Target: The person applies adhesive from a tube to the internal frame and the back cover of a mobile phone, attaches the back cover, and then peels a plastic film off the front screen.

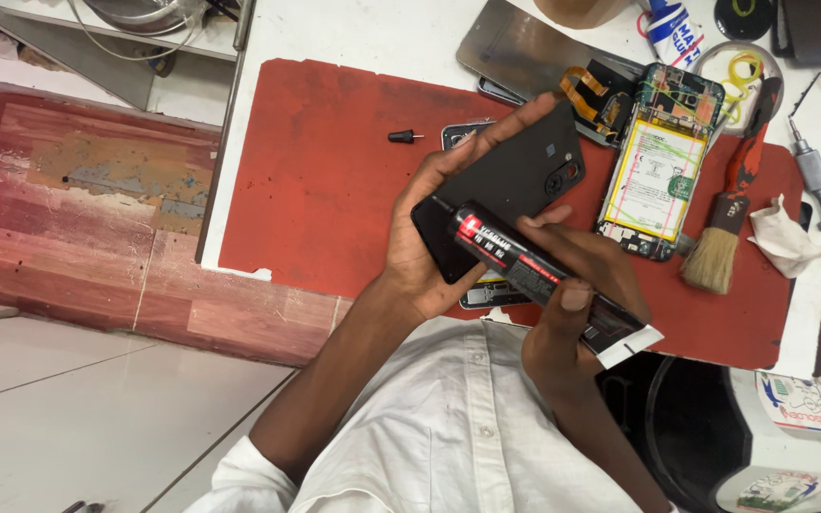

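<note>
Head view, looking down on a white table [363,33] covered by a red mat [325,180], the landmark used here. The mat's left half is bare except for a small black cap [405,137] near its upper edge, leaving open room there; its lower edge ends close to the person's white shirt [448,427]. The mat's right half is crowded: an opened phone body [659,161] with its battery showing, a paintbrush [729,214] with a red handle just right of it, and a crumpled tissue [786,237] at the mat's right edge. A metal screwdriver [814,176] lies off the mat, on the table to the right.

Above the mat's centre, the left hand [429,237] cups a black phone back cover [510,185], fingers spread wide under and along its upper edge; the cover's long axis runs from lower left to upper right, camera cutout toward the upper right.

The right hand [572,304] is closed around a black glue tube [544,280] with a red band. The tube's long axis runs upper left to lower right, nozzle at the cover's lower-left edge, its flat crimped end over the mat's lower edge.
</note>
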